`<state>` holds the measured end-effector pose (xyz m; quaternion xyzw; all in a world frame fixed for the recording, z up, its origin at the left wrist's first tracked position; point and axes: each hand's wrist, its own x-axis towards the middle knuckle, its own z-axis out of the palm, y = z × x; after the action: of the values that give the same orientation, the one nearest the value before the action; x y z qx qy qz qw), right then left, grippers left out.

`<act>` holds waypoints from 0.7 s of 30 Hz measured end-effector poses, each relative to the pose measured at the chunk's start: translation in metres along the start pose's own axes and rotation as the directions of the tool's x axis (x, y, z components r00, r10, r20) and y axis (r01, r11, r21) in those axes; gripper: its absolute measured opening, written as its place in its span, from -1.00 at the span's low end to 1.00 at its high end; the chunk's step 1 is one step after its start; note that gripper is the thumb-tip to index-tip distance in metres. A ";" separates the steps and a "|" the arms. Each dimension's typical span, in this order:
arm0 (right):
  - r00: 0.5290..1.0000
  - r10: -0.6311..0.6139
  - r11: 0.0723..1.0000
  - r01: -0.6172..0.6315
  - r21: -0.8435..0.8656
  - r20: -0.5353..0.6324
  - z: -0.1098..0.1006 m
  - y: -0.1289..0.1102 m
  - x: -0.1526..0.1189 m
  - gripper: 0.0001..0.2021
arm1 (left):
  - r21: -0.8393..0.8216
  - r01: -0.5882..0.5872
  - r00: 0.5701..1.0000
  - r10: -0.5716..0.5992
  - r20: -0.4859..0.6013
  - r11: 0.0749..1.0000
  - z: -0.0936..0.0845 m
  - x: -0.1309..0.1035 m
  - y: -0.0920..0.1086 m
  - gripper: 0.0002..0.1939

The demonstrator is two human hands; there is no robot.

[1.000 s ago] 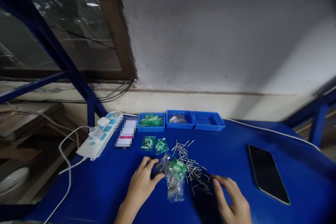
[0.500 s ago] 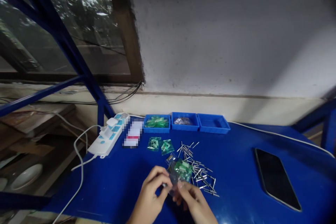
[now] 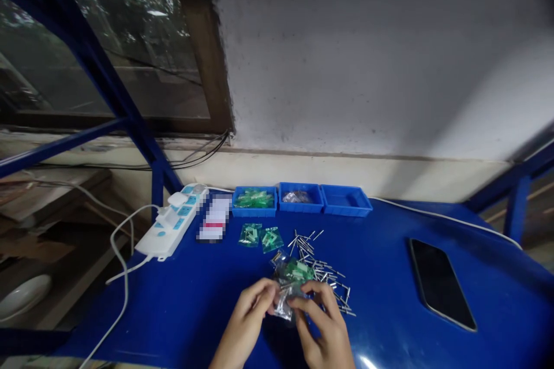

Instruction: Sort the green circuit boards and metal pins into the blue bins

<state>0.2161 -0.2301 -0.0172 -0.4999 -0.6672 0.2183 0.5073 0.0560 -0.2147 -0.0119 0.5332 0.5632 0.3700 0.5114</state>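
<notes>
Between both hands is a small clear plastic bag [image 3: 284, 307], with shiny metal pieces that seem to be inside it. My left hand [image 3: 251, 308] pinches its left side. On the right side, the thumb and fingers of my right hand [image 3: 320, 314] are closed on the bag. Just beyond my fingertips lies a green bag [image 3: 298, 270] with pale parts in it, partly covered. Silvery metal rods [image 3: 333, 278] are scattered behind and to the right of my right hand. Two more green bags, one left [image 3: 250, 234] and one right [image 3: 270, 239], lie farther back.
Three blue bins stand along the back: one with green bags [image 3: 255, 200], one with clear bags [image 3: 298, 198], and a right-hand bin [image 3: 346, 202]. A white power strip [image 3: 173, 225] and a pixelated phone-like item [image 3: 215, 217] are at left. A black phone [image 3: 441, 282] lies at right.
The clear bag has come up flatter and more visible between my hands. My right hand has shifted and its fingers now reach over the bag. The view has moved slightly.
</notes>
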 end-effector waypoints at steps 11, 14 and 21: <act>0.747 0.611 0.589 -0.649 0.481 0.260 0.001 0.004 0.017 -0.65 | 0.478 -0.514 0.842 0.526 0.121 0.713 -0.002 0.004 0.007 -0.63; 0.840 0.539 0.778 -0.467 0.421 -0.064 -0.017 -0.001 0.039 -0.68 | 0.586 -0.341 0.908 0.419 0.003 0.735 0.001 0.015 0.003 -0.69; 0.747 -0.214 0.964 0.057 -0.261 -0.629 -0.054 0.011 0.126 -0.77 | 0.759 -0.040 0.983 0.160 -0.085 0.650 0.011 0.033 -0.009 -0.79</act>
<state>0.2709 -0.1254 0.0528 -0.5482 -0.5038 -0.0838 0.6623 0.0679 -0.1855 -0.0288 0.6992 0.6708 0.1683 0.1810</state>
